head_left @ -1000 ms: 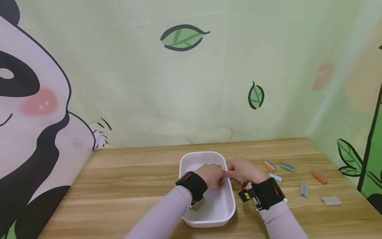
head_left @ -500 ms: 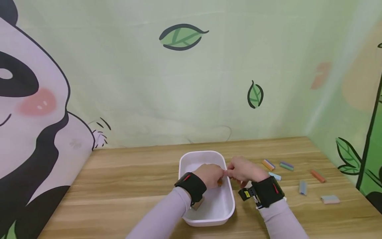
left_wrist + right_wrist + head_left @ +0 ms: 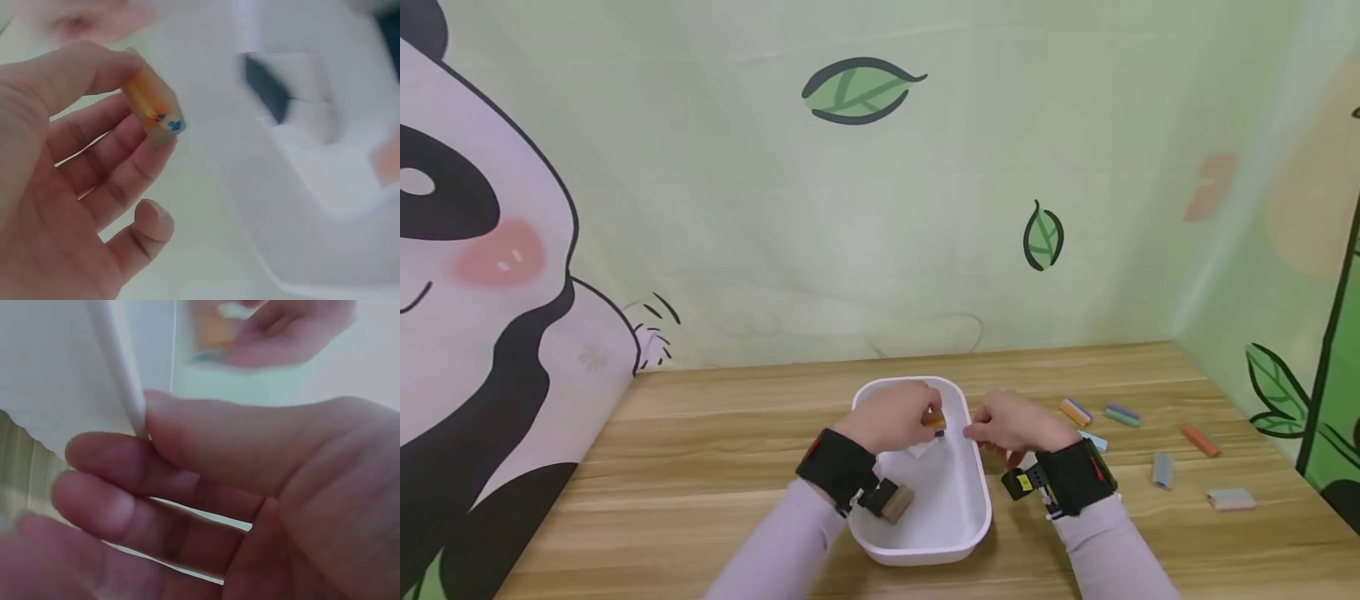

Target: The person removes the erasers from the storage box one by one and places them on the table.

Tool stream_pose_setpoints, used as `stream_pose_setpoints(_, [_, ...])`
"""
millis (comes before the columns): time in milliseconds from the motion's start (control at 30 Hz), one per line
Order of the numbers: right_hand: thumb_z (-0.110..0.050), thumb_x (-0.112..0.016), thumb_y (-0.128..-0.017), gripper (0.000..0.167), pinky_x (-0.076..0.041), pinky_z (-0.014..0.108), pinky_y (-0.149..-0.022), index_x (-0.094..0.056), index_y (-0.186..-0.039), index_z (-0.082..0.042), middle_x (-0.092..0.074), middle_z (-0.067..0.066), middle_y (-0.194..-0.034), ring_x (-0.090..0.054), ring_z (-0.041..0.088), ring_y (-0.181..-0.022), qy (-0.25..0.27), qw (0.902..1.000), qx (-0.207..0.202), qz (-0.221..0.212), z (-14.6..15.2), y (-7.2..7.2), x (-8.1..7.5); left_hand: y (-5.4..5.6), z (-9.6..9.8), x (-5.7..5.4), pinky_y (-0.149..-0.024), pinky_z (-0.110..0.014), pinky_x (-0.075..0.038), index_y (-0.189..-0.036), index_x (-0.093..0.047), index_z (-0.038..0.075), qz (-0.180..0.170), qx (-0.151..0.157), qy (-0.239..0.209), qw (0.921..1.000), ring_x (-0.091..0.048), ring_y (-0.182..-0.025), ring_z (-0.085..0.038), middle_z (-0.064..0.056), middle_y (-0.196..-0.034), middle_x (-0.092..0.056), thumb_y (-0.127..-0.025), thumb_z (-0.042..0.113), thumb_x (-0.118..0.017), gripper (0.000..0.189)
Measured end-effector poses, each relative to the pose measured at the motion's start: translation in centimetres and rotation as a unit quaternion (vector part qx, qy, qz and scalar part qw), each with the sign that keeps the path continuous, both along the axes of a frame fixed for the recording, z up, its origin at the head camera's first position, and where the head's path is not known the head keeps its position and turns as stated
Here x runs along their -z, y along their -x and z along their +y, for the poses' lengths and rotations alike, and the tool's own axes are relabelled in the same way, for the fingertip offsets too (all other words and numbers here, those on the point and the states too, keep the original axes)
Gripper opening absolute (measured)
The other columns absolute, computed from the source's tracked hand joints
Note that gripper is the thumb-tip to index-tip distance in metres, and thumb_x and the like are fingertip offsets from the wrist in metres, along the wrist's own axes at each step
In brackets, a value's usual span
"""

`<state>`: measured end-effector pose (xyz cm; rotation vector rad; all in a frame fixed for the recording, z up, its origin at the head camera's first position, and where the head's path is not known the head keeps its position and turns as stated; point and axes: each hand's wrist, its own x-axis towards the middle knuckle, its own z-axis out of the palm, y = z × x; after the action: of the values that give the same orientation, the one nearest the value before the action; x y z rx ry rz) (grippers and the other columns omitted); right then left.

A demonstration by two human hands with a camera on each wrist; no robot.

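My left hand (image 3: 891, 415) is above the white plastic box (image 3: 951, 508), pinching a small orange block (image 3: 153, 103) between thumb and fingers. The block has a pale, see-through look with a blue mark at its lower end. My right hand (image 3: 1017, 423) pinches the box's right rim between thumb and forefinger, as the right wrist view also shows. Inside the box lies a tan block (image 3: 898, 505), partly behind the left wrist's camera. A whitish piece with a dark end (image 3: 306, 94) is in the box too, blurred in the left wrist view.
Several small coloured bars lie on the wooden table (image 3: 700, 450) to the right: an orange and purple bar (image 3: 1077, 412), a purple and green bar (image 3: 1122, 415), a light blue bar (image 3: 1093, 441), a red-orange bar (image 3: 1201, 441), a grey-blue bar (image 3: 1162, 472) and a grey-pink bar (image 3: 1231, 499).
My left hand has risen from the box's right side and moved left and away from the rim, with the orange block still in it. The right hand has stayed at the rim.
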<state>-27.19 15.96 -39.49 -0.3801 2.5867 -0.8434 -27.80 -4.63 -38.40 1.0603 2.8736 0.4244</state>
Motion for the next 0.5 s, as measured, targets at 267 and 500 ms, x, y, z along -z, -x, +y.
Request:
stream_pose_setpoints(267, [-0.016,-0.063,-0.096,0.031,-0.052,0.031,-0.046,-0.061,-0.069,0.000,-0.052,0.006,-0.057,-0.053,0.016,-0.045,0.012,0.9999,-0.006,0.003,0.1,0.2,0.2,-2.8,-7.4,-0.5,-0.069,-0.031,-0.049,-0.103,-0.069,0.009,-0.024,-0.136,-0.201,0.9698,-0.057,-0.080,-0.015,0.000,-0.089,-0.064,-0.088,0.010,-0.071,0.015])
stream_pose_setpoints(500, [-0.015,-0.063,-0.095,0.031,-0.052,0.032,-0.046,-0.062,-0.070,0.002,-0.051,0.006,-0.057,-0.052,0.016,-0.046,0.020,0.9998,-0.007,-0.007,0.2,0.4,0.5,-3.0,-13.3,2.3,-0.066,-0.032,-0.050,-0.103,-0.066,0.002,-0.019,-0.238,-0.211,0.9480,-0.057,-0.077,-0.020,-0.007,-0.088,-0.062,-0.088,0.010,-0.071,0.018])
